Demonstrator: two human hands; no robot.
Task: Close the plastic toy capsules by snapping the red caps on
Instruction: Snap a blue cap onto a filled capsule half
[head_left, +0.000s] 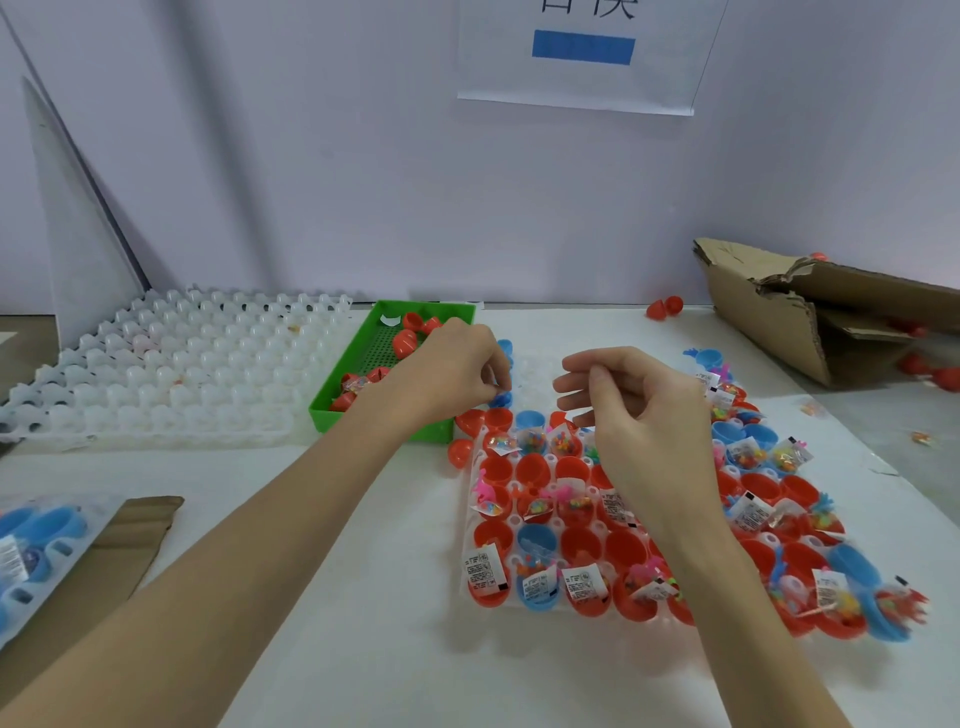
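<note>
A white tray (470, 525) in front of me holds several open capsule halves, mostly red (532, 467) and some blue (537, 540), many with small toys and paper slips inside. Loose red caps (405, 343) lie in a green tray (332, 395) behind it. My left hand (447, 371) reaches over the green tray's right edge, and its curled fingers pinch a blue capsule piece (503, 399) at the tray's far left corner. Over the far rows of the tray, my right hand (631, 400) hovers with loosely curled fingers and holds nothing.
A stack of empty white trays (156, 374) sits at the left. A torn cardboard box (831, 317) lies at the far right with red caps (665, 307) near it. A bag of blue capsules (36, 545) and a cardboard sheet (130, 535) lie at the near left.
</note>
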